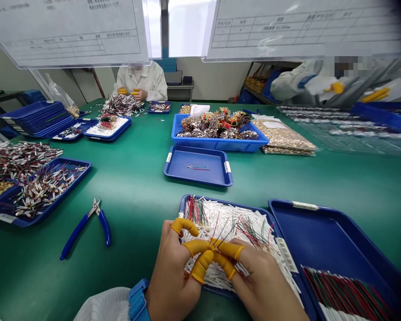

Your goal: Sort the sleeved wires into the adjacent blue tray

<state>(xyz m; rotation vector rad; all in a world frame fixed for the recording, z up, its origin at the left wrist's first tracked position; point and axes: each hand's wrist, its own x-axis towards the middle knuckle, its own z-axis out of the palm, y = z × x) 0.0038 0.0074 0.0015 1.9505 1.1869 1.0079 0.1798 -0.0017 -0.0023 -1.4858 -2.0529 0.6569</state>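
Note:
My left hand [177, 261] and my right hand [254, 267] meet over a blue tray [183, 207] of white tubes [227, 209]. Yellow finger cots cover the thumbs and several fingers. Pinched between both hands are thin wires [218, 232], their dark and red ends pointing up; the small part at the fingertips is mostly hidden. In the same tray, red and green wires [195, 209] lie at the left corner, and another loose bunch [252, 229] lies on the tubes behind my right hand. A blue strap [138, 301] circles my left wrist.
Blue-handled cutters [90, 223] lie open at left. A blue tray [321, 227] at right holds rows of wires [347, 290]. Ahead stand a tray with two or so wires [198, 176] and a bin of bundled parts [217, 142]. Two people [142, 82] work across the table.

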